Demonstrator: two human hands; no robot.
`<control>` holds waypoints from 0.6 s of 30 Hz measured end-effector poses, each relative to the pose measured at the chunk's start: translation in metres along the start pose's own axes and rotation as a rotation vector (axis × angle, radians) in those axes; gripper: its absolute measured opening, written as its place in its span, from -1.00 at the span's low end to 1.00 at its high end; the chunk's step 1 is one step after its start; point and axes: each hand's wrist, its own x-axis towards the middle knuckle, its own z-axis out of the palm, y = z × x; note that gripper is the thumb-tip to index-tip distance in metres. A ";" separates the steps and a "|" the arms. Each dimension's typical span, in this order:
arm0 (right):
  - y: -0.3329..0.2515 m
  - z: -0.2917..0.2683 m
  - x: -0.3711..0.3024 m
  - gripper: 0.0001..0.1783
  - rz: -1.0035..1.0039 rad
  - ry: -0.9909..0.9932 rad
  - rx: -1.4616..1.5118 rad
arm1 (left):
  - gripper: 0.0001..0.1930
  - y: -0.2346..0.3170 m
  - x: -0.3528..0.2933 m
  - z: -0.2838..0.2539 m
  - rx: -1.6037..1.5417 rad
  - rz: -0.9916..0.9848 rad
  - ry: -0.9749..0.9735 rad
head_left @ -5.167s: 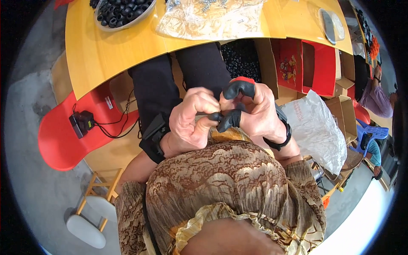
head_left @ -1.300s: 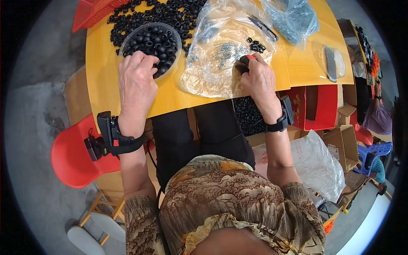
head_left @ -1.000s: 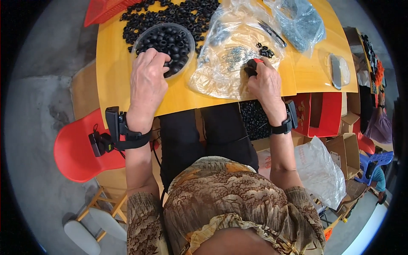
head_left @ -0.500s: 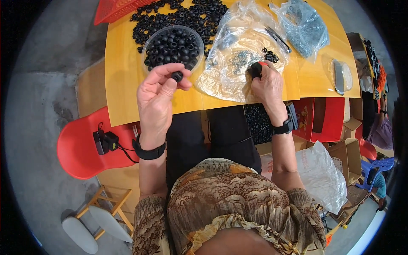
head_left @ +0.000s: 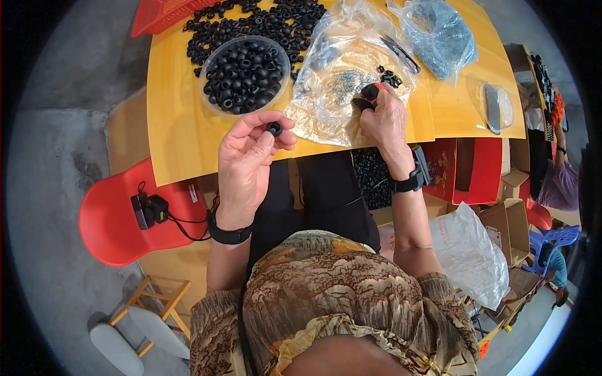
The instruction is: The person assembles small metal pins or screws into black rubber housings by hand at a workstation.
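My left hand (head_left: 246,164) is closed in a pinch on a small black round plastic part (head_left: 274,129) with a hole facing up. It is held just over the table's near edge. My right hand (head_left: 387,124) reaches over a clear plastic bag (head_left: 313,116) spread on the table. Black coverings (head_left: 370,92) with a bit of red seem to sit on its thumb and forefinger tips, which stand a little apart; I see nothing between them. Beside those tips lie a scatter of tiny shiny metal pieces (head_left: 348,84) and a small heap of black bits (head_left: 390,78).
A round clear tub (head_left: 204,94) full of black round parts stands left, with many loose ones (head_left: 263,22) behind it. Black tweezers (head_left: 401,53), a bluish bag of small pieces (head_left: 439,44) and a clear lid (head_left: 497,108) lie right. A red basket (head_left: 163,14) sits far left.
My left hand has moved away from the tub toward me and slightly right, with the black part turned hole up. My right hand's black-covered fingertips have parted and shifted slightly left.
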 end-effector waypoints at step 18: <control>-0.019 -0.030 -0.013 -0.73 0.361 0.067 1.326 | -0.80 -0.031 0.000 0.020 0.092 -0.026 0.078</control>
